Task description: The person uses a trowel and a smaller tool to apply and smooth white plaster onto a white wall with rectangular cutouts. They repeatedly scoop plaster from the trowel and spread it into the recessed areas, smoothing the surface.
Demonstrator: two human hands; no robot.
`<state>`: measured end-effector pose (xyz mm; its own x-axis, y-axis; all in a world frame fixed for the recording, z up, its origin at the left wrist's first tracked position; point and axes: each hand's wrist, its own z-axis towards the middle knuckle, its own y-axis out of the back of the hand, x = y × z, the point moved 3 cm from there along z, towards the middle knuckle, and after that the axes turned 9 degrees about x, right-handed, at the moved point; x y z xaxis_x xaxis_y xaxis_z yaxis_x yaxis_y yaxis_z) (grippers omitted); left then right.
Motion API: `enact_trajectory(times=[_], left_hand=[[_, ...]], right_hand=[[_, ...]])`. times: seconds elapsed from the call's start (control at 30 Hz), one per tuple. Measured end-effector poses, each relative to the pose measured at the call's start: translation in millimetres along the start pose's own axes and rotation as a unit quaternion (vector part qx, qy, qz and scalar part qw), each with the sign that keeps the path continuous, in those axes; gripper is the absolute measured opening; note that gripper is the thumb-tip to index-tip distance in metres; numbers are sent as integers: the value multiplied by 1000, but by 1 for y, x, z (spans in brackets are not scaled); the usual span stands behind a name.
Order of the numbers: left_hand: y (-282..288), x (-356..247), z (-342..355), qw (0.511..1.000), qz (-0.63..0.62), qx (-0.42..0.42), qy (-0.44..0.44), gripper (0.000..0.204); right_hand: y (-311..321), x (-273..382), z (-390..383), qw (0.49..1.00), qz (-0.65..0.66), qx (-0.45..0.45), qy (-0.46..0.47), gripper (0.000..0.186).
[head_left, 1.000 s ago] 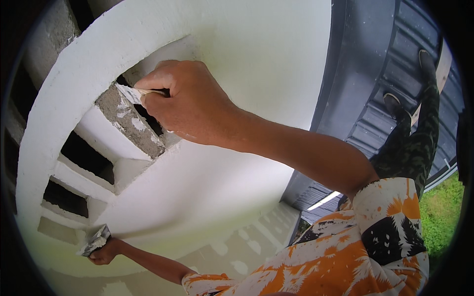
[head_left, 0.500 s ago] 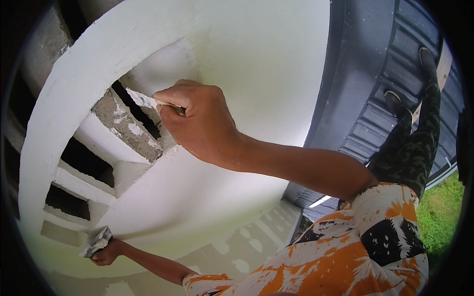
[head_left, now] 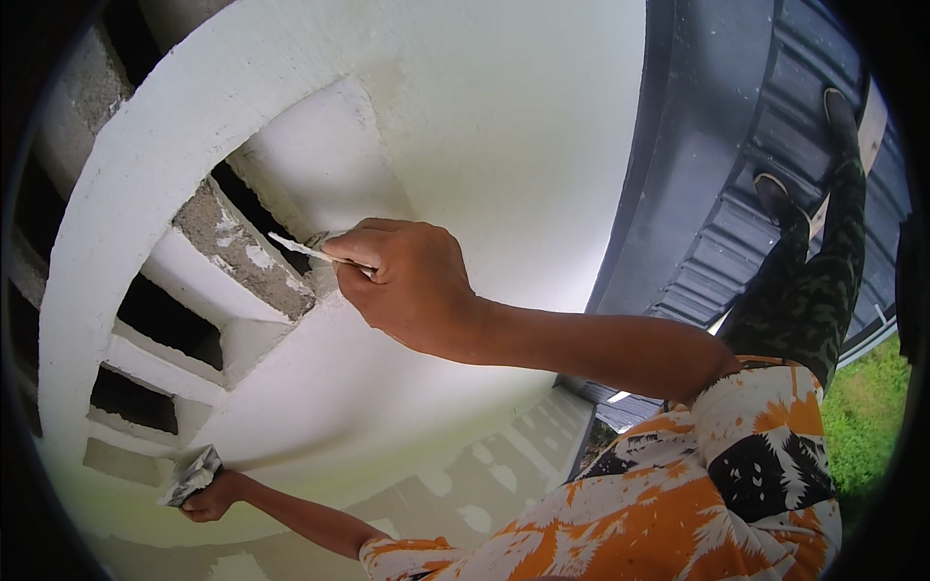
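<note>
My right hand (head_left: 412, 286) is closed in a pinch round a small putty knife (head_left: 302, 248), its blade coated in white filler. The blade is turned edge-on beside the inner end of a narrow dark slot (head_left: 254, 208) in the white wall. Along that slot runs a rough grey concrete slat (head_left: 244, 250) with white smears. At the lower left, my left hand (head_left: 210, 498) grips a broad scraper (head_left: 194, 474) carrying a lump of grey-white filler. Part of its handle is hidden by my fingers.
The curved white wall (head_left: 513, 165) has several recessed openings (head_left: 165, 320) split by slats. A dark ribbed metal roof (head_left: 712, 257) lies at the right under my legs, with grass (head_left: 867, 412) beyond. Patchy filler marks cover the lower wall (head_left: 465, 494).
My right hand has moved down and slightly right with the putty knife, uncovering more of the white recess above the slot. The blade has turned edge-on. My left hand stays nearly still.
</note>
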<state>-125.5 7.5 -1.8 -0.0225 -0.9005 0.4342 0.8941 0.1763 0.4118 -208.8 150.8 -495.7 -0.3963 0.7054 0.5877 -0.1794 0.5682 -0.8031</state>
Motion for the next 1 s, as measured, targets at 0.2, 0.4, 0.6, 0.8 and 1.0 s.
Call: enact_trajectory(times=[0.2,0.4,0.6,0.8,1.0], left_hand=[[3,6,2,1000,17,12,-5,25],[4,7,1,1000,20,13,-3,26],[-1,2,-1,1000,20,-6,15,25],[9,13,6,999,41,4,-4,25],[2,8,1,1000,23,-5,13,25]], right_hand=[[-10,1,34,998,29,6,47,15],[-6,-8,-7,997,-14,77,12,14],[-6,-8,21,997,66,37,-4,12],[-11,-15,-2,990,39,138,14,11],[-9,-10,18,993,58,95,-29,11]])
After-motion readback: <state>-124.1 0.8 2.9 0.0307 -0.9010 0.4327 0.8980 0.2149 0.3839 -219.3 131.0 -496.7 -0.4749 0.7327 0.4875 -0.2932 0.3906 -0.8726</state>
